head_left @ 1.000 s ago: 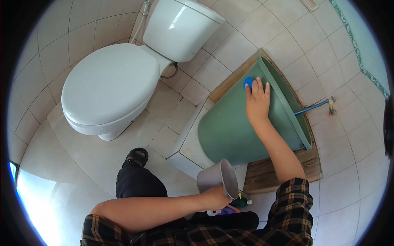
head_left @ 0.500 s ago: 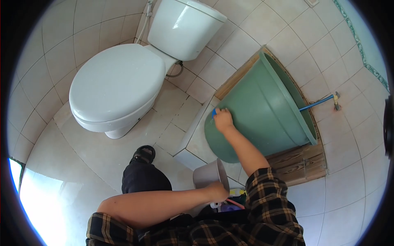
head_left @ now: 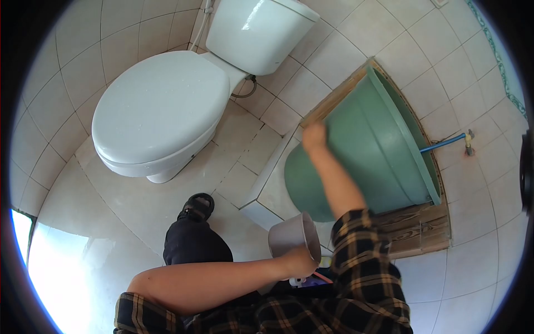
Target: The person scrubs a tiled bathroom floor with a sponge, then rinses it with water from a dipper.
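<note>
A large green plastic tub [head_left: 361, 150] stands on the tiled ledge, tapering toward its base. My right hand [head_left: 315, 135], smeared slightly by motion, presses against the tub's outer side near the base, fingers curled. The small blue item seen under those fingers half a second ago is hidden now. My left hand [head_left: 300, 263] grips the rim of a small greyish pail [head_left: 286, 235], which is tilted below the tub beside the ledge. What the pail contains cannot be made out.
The white toilet [head_left: 164, 108] stands on the left with its lid down. A blue pipe [head_left: 443, 143] runs from the wall tap [head_left: 469, 143] into the tub. Wooden boards [head_left: 420, 229] line the tub's niche. Several bottles [head_left: 322, 263] sit partly hidden below my hands.
My right hand has slid up along the tub's side, toward its back edge. The blue item has gone out of sight. My left hand keeps its hold on the pail; the view has shifted slightly.
</note>
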### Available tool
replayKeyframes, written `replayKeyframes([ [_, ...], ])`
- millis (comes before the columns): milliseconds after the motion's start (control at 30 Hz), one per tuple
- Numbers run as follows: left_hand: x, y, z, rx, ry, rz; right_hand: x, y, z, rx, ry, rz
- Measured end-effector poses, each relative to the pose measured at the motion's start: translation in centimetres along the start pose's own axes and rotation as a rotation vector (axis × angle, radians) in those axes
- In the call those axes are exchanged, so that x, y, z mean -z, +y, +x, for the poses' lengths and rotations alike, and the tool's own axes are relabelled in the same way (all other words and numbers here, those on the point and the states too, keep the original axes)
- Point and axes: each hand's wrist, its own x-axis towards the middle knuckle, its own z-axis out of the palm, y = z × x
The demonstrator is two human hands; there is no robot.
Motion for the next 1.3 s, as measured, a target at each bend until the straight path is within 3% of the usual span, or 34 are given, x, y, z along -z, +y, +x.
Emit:
replayKeyframes([
  [67, 0.6, 0.2, 0.1, -0.053, -0.026, 0.223, -3.3, -5.6, -5.0, 0.118, -0.065, 0.139],
  [167, 1.2, -0.4, 0.2, -0.071, 0.0, 0.191, -5.1, -7.0, -10.5, 0.188, 0.102, 0.279],
  [300, 1.4, 0.5, -1.4, -0.093, -0.003, -0.058, 0.0, 0.2, -14.1, 0.062, 0.454, 0.294],
  [433, 0.1, -0.2, -0.8, 0.068, 0.008, -0.001, 10.1, 9.1, -17.5, -0.269, 0.8, 0.379],
  [533, -0.4, -1.0, 0.4, 0.18, 0.041, -0.042, 5.8, 8.1, -20.3, -0.194, 0.753, 0.379],
  [667, -0.5, -2.1, 1.7, 0.223, 0.005, -0.048, -7.2, 1.5, -26.8, 0.242, 0.509, 0.458],
  [767, -0.6, -2.6, 1.8, 0.216, -0.017, 0.034, -7.1, 3.5, -29.2, 0.288, 0.469, 0.522],
  [833, -0.6, -2.5, 1.7, 0.225, -0.017, 0.108, -4.7, 6.5, -28.3, 0.171, 0.659, 0.396],
  [900, -0.6, -1.5, 1.2, 0.249, 0.022, 0.126, 1.5, 10.9, -27.4, -0.128, 0.784, 0.295],
  [967, -0.6, -1.4, 1.0, 0.275, 0.054, 0.12, 3.8, 13.6, -26.3, -0.443, 1.026, 0.314],
  [1067, -0.1, -1.4, 1.0, 0.295, 0.088, 0.111, 0.4, 12.5, -25.6, -0.412, 1.106, 0.3],
  [1200, 0.2, -1.5, 1.0, 0.279, 0.122, 0.118, -7.3, 5.4, -29.1, -0.211, 0.822, 0.431],
  [1300, 0.5, -1.2, 0.7, 0.241, 0.132, 0.113, -9.5, 4.2, -31.3, -0.498, 0.981, 0.525],
])
